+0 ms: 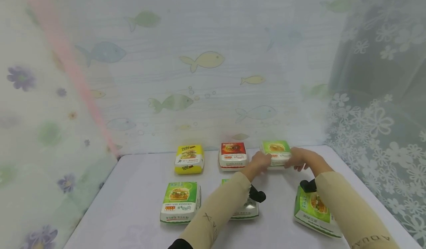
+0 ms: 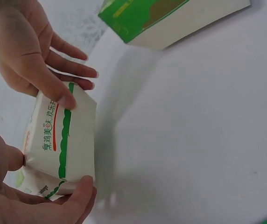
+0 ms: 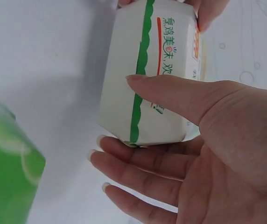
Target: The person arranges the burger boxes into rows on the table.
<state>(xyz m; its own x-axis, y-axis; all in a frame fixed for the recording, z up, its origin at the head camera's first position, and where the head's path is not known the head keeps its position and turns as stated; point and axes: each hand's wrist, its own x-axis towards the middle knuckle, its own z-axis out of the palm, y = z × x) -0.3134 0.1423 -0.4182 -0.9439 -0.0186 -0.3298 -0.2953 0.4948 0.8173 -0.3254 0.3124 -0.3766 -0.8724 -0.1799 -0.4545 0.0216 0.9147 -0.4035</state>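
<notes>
Both hands are at a green and white burger box (image 1: 276,148) at the back right of the table. My left hand (image 1: 260,162) grips its left end, with thumb and fingers around that end in the left wrist view. At the other end, my right hand (image 3: 236,135) lays its thumb on the front face and curves its fingers around the side. The box's white front (image 2: 80,135) has a wavy green stripe and red and green lettering. Close to the left hand stands a red and white burger box (image 1: 233,154).
A yellow burger box (image 1: 189,159) stands at the back left of the white table (image 1: 133,193). Nearer stand green and white boxes at the left (image 1: 181,201) and right (image 1: 316,210). The left forearm partly covers another box (image 1: 246,212). A fish-patterned curtain (image 1: 206,93) hangs behind.
</notes>
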